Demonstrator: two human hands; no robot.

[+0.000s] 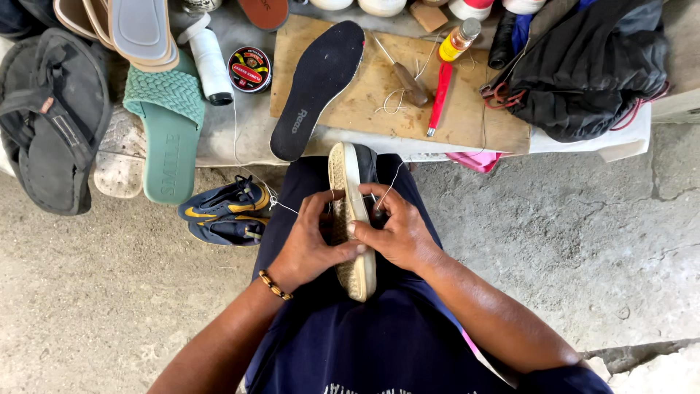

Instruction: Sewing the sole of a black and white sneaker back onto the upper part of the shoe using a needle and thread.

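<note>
Up on the bench, going left to right, we see a white spool of thread [208,64] lying on its side, a round polish tin [249,69] with its lid shut so we cannot tell what is inside, and a small bottle [458,40] of amber liquid capped at the far edge of the wooden board [481,117]. Lower down, our left hand [310,244] and right hand [397,233] both clasp the shoe [351,219], which stands on edge on our lap with its sole turned left.
</note>
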